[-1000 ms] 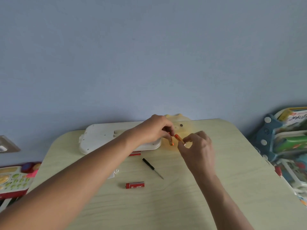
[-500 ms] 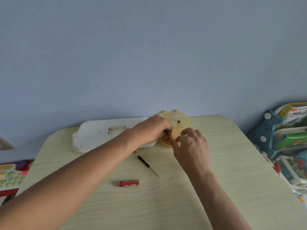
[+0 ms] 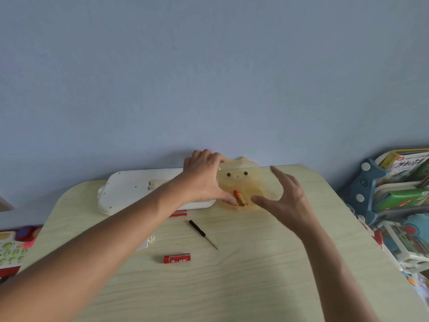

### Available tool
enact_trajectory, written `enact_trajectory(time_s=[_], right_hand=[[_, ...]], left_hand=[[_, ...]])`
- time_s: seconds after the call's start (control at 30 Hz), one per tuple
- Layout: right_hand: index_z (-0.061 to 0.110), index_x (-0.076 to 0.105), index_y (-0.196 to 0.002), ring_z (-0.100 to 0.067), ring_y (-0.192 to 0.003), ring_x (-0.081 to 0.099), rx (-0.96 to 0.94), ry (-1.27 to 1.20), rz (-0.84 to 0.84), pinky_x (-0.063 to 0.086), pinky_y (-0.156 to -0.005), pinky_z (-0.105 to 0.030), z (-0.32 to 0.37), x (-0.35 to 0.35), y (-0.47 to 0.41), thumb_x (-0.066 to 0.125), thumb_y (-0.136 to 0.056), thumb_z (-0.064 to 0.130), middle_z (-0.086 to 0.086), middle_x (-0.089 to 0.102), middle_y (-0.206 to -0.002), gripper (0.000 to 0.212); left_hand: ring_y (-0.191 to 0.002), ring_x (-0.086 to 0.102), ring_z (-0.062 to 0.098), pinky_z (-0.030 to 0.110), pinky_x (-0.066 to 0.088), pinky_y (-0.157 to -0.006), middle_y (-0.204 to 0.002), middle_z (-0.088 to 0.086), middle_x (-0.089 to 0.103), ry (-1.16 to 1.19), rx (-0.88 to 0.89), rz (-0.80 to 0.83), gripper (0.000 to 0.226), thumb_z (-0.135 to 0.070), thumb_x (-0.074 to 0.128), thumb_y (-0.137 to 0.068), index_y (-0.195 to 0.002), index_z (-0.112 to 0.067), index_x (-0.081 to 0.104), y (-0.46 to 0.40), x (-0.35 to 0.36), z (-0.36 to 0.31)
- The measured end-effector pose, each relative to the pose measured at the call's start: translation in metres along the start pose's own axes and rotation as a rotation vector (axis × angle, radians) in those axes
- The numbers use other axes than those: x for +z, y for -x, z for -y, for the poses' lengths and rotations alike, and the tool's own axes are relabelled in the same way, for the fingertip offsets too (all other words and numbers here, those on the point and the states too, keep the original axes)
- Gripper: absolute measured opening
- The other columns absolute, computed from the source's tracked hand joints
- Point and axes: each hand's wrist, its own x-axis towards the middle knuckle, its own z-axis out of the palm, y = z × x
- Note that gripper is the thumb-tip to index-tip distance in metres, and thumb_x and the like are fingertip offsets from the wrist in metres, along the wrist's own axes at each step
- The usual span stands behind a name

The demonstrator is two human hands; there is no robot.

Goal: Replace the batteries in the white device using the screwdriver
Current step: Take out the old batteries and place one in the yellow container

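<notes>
The white device (image 3: 139, 191) lies flat at the table's far left, its battery slot (image 3: 151, 185) uncovered. A black-handled screwdriver (image 3: 203, 233) rests mid-table. Two orange batteries (image 3: 240, 198) lie in a translucent yellow bear-face dish (image 3: 246, 182) to the right of the device. My left hand (image 3: 204, 177) hovers over the dish's left edge, fingers spread, thumb close to the orange batteries. My right hand (image 3: 285, 196) is spread just right of the dish, holding nothing. A red battery (image 3: 177, 258) lies nearer me; another red battery (image 3: 178, 213) peeks from under my left forearm.
A small white cover (image 3: 146, 242) sits beside my left forearm. Toys lie on the floor at the left (image 3: 14, 247). A blue and white rack of books (image 3: 399, 201) stands past the table's right edge. A blue wall lies behind the table.
Both hands pinched orange batteries over the dish, then let them go. The batteries now lie in the dish and both hands have spread apart.
</notes>
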Motion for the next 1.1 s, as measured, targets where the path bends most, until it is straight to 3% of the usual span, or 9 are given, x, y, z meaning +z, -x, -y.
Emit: enact_trajectory(time_s=[0.1,0.2,0.33,0.53,0.63,0.77,0.9,1.1], right_hand=[[0.031,0.006,-0.159,-0.02,-0.15,0.014,0.062,0.029,0.195,0.026,-0.118,-0.046,-0.003,-0.007,-0.01,0.09,-0.059,0.049,0.002,0.028,-0.16,0.131],[0.027,-0.001,-0.159,-0.022,-0.15,0.017,0.084,0.026,0.262,0.027,-0.119,-0.047,-0.005,0.003,-0.019,0.093,-0.053,0.048,-0.001,0.03,-0.16,0.143],[0.026,-0.001,-0.158,-0.026,-0.146,0.028,0.07,0.021,0.265,0.027,-0.118,-0.05,-0.007,0.012,-0.026,0.093,-0.049,0.047,0.003,0.038,-0.156,0.146],[0.024,0.006,-0.159,-0.019,-0.138,0.037,0.004,-0.033,0.175,0.032,-0.115,-0.045,-0.009,0.014,-0.023,0.096,-0.054,0.036,0.001,0.045,-0.147,0.139],[0.027,0.017,-0.155,-0.017,-0.128,0.044,-0.02,-0.065,0.138,0.04,-0.105,-0.037,-0.011,0.012,-0.023,0.097,-0.053,0.03,0.001,0.048,-0.141,0.129],[0.03,0.026,-0.142,-0.015,-0.117,0.049,-0.011,-0.099,0.104,0.037,-0.092,-0.029,-0.012,0.01,-0.018,0.096,-0.055,0.028,0.005,0.053,-0.136,0.111],[0.025,0.034,-0.134,-0.01,-0.113,0.051,-0.005,-0.076,0.061,0.035,-0.087,-0.027,-0.014,0.008,-0.012,0.094,-0.06,0.027,0.01,0.056,-0.133,0.095],[0.026,0.042,-0.14,-0.014,-0.123,0.052,0.021,-0.004,0.08,0.035,-0.09,-0.025,-0.017,0.002,-0.002,0.09,-0.066,0.029,0.009,0.056,-0.138,0.089]], left_hand=[[-0.136,0.032,0.023,0.039,0.027,-0.106,-0.145,-0.003,0.043,-0.111,0.011,0.041,0.136,-0.087,0.073,-0.038,-0.151,-0.027,0.026,0.003,0.007,-0.003],[-0.137,0.03,0.023,0.039,0.026,-0.107,-0.145,-0.001,0.043,-0.179,0.023,0.051,0.142,-0.087,0.072,-0.039,-0.154,-0.022,0.019,0.001,0.014,-0.002],[-0.14,0.027,0.025,0.04,0.026,-0.112,-0.149,0.002,0.034,-0.177,0.042,0.017,0.141,-0.073,0.082,-0.047,-0.156,-0.017,0.014,-0.002,0.019,-0.002],[-0.136,0.031,0.023,0.034,0.025,-0.113,-0.143,0.003,0.028,0.038,0.121,-0.067,0.137,-0.047,0.094,-0.052,-0.157,-0.016,0.012,0.001,0.024,-0.001],[-0.123,0.041,0.023,0.03,0.035,-0.106,-0.137,-0.001,0.027,0.18,0.15,-0.096,0.121,-0.031,0.096,-0.058,-0.153,-0.026,0.021,0.005,0.023,0.0],[-0.113,0.046,0.015,0.032,0.049,-0.096,-0.125,-0.005,0.033,0.23,0.26,-0.165,0.089,-0.015,0.091,-0.067,-0.137,-0.029,0.037,0.012,0.024,0.006],[-0.115,0.044,0.009,0.029,0.046,-0.096,-0.122,-0.009,0.041,0.219,0.361,-0.143,0.066,-0.007,0.081,-0.078,-0.126,-0.032,0.044,0.017,0.022,0.003],[-0.122,0.046,0.008,0.019,0.035,-0.105,-0.127,-0.008,0.053,0.149,0.396,-0.096,0.058,-0.004,0.074,-0.085,-0.135,-0.029,0.056,0.018,0.028,0.002]])
